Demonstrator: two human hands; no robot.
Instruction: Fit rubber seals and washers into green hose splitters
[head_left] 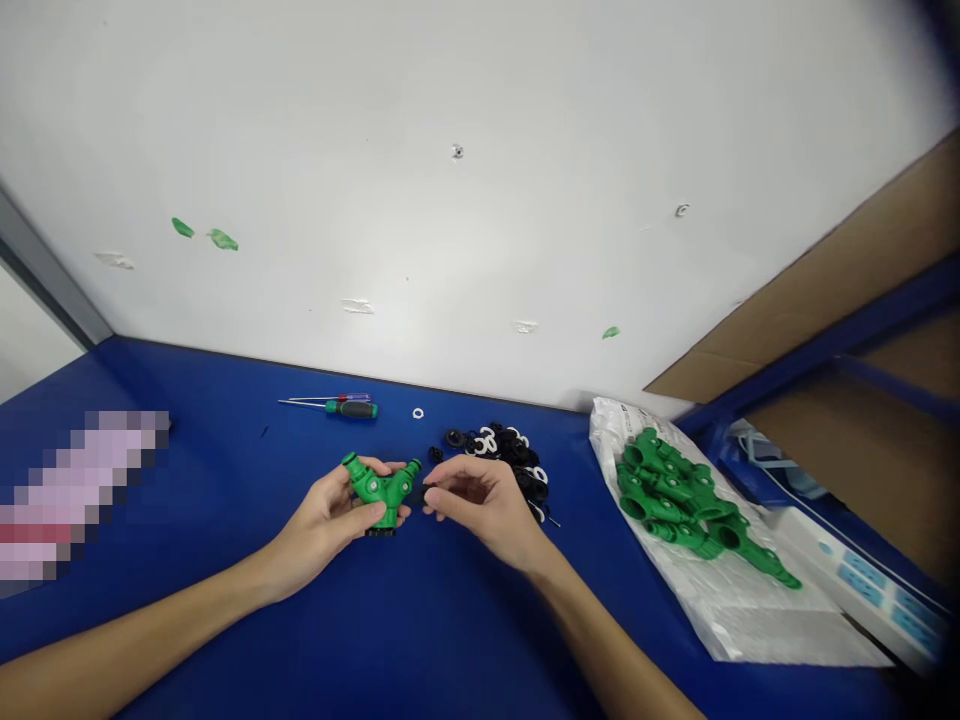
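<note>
My left hand [322,530] holds a green plastic Y hose connector [382,490] by its lower body, with the fingers curled around it. My right hand [480,505] pinches a small black rubber or plastic part [424,493] between thumb and fingers, right next to the connector's right branch. A heap of black and white rings and small parts [502,458] lies just beyond my right hand. Its lower edge is partly hidden by that hand.
A blue worktop [225,640] meets a white wall. Two screwdrivers [352,408] and a white ring [418,412] lie at the back. To the right, several green connectors [675,495] rest on a plastic bag [750,620]. A power strip [862,585] and a pixelated object [75,490] flank the worktop.
</note>
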